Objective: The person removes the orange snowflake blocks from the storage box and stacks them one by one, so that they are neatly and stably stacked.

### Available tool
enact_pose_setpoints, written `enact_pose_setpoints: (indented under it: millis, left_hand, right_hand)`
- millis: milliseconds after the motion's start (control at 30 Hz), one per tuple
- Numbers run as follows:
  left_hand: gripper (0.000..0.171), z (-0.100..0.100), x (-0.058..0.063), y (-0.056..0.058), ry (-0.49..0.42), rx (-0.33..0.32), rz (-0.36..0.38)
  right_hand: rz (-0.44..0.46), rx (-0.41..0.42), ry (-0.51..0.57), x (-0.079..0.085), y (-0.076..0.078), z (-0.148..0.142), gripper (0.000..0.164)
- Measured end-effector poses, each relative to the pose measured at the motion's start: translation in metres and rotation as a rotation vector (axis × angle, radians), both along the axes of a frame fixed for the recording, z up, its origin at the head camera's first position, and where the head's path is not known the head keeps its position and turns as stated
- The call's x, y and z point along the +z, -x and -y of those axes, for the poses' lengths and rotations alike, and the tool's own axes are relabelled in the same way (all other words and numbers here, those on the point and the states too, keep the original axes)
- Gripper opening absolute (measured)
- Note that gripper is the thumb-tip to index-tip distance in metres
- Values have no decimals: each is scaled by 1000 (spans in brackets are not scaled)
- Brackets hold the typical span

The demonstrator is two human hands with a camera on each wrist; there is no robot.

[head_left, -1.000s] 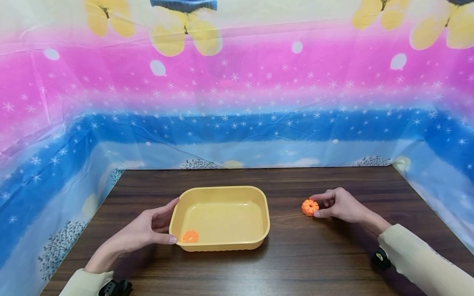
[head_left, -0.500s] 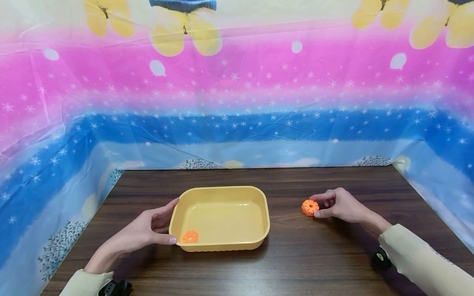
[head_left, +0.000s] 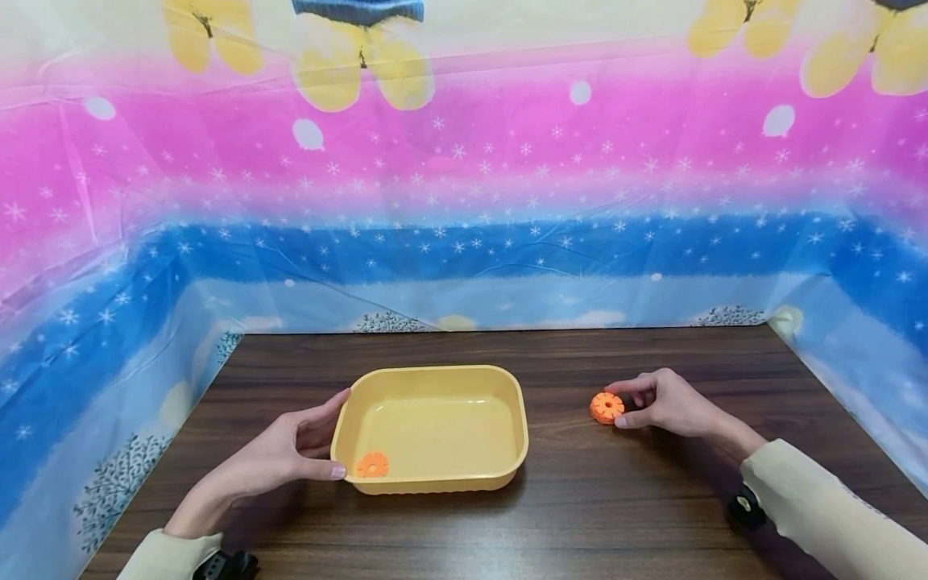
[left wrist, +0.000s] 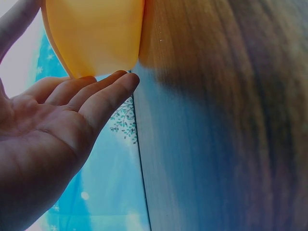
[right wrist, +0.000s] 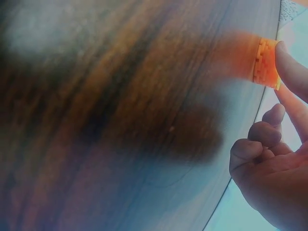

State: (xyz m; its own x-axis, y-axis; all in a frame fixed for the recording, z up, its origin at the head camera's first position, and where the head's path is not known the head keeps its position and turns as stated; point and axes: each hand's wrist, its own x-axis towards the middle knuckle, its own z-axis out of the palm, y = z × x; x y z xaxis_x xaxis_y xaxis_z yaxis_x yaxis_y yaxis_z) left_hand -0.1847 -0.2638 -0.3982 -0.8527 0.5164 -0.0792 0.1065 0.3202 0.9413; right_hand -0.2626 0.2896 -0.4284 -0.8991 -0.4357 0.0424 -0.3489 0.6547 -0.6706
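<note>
A yellow rectangular plastic basin (head_left: 435, 486) stands on the table, left of the middle. My left hand (head_left: 268, 455) touches its left side, thumb at the near corner and index finger at the far corner. In the left wrist view the other fingers lie nearly straight against the yellow wall. Inside the basin, at its near left corner, is one flat orange notched disc (head_left: 373, 457). To the right of the basin, my right hand (head_left: 670, 403) pinches a small stack of orange notched discs (head_left: 600, 412) between thumb and index finger; the right wrist view shows several layers, low over the wood.
The table (head_left: 565, 524) has a dark wood-grain top. A printed cloth (head_left: 464, 242) in pink and blue hangs behind it and along both sides. Bands with black devices (head_left: 745, 507) are worn on the wrists.
</note>
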Motion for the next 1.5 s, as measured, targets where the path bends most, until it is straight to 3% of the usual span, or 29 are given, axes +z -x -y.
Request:
enact_pose_setpoints:
  millis: [233,467,700,1100,1300,1500]
  left_hand:
    - [93,1,1,-1,5,1,-3]
    - [93,1,1,-1,5,5,-2]
    - [93,1,1,-1,1,3,-3]
    - [93,0,-1,0,-27,-9,7]
    - [93,2,0,-1,-27,-1,24]
    - [93,1,-2,0,-29,-8,11]
  right_hand:
    - [36,5,52,6,-2,2,52]
    - [39,5,50,23,-3,7,48]
    - [-13,104,17,46,2,27,40]
    - [-33,300,-63,102,4,106,38]
    - [-9,433,-64,110,6,158,39]
    - [-25,576,-104,109,8,206,36]
